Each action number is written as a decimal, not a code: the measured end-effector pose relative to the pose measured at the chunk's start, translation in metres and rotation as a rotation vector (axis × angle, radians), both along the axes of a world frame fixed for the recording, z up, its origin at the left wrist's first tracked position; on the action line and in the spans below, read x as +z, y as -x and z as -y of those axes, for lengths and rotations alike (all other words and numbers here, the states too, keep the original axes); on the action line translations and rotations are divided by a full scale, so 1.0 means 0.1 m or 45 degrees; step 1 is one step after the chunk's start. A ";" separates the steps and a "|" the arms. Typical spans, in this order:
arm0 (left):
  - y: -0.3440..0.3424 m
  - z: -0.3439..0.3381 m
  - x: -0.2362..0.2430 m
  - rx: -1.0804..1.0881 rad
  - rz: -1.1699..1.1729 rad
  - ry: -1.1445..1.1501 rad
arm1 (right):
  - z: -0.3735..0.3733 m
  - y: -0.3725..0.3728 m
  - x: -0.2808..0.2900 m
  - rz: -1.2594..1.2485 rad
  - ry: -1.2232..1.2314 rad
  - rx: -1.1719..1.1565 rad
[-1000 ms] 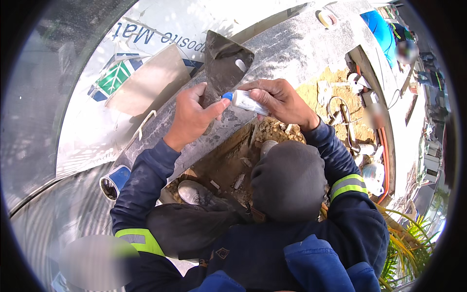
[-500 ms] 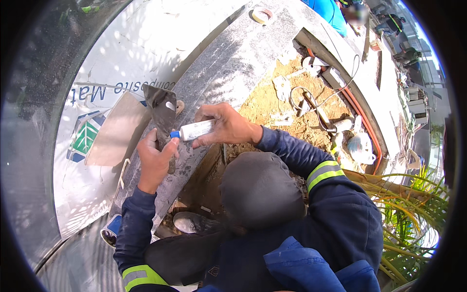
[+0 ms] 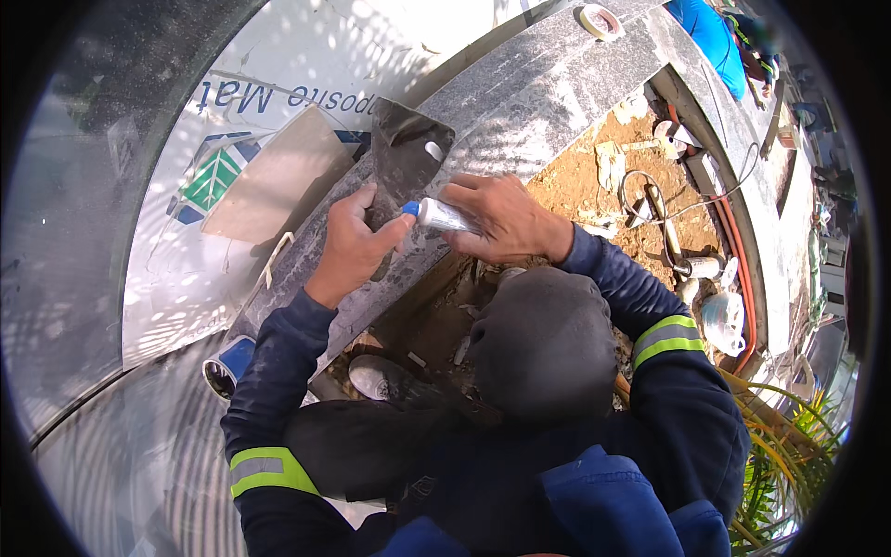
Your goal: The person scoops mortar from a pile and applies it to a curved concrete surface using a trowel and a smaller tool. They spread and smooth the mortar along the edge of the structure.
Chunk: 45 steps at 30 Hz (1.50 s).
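Observation:
My left hand is closed round the neck of a putty knife, its thumb tip against the blue cap of a small white tube. The knife's wide, grey-smeared blade points away from me and carries a white dab. Part of its handle shows below my thumb, and my other fingers are mostly hidden. My right hand grips the white tube from the right, its capped end toward my left thumb. Both hands are over a dusty grey stone ledge.
A beige board leans over a printed white sheet at left. A tape roll lies on the ledge's far end. To the right, a sandy pit holds a cabled power tool. A blue can stands near my left forearm.
The whole view has shifted, so the surroundings sit farther right. My right hand has turned over the tube, with its back now facing up, and covers more of it. The cap still meets my left thumb.

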<state>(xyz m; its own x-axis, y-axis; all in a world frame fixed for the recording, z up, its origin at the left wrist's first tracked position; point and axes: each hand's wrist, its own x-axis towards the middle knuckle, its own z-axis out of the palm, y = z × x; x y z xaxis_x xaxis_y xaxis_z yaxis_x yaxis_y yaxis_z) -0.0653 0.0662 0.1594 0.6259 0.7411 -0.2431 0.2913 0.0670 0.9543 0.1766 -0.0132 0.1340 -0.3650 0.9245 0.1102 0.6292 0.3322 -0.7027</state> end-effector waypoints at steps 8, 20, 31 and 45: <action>0.07 -0.03 -0.06 -0.096 -0.027 -0.004 | -0.06 0.05 -0.21 -0.910 0.967 -0.176; 0.01 -0.07 -0.06 -0.049 -0.007 -0.014 | -0.02 0.06 -0.19 -0.610 0.127 -0.045; -0.01 -0.05 -0.06 -0.017 0.039 0.088 | 0.04 0.05 -0.16 -0.761 0.483 -0.077; 0.01 -0.03 -0.04 0.088 0.051 0.121 | 0.14 0.18 -0.30 -0.744 0.088 -0.231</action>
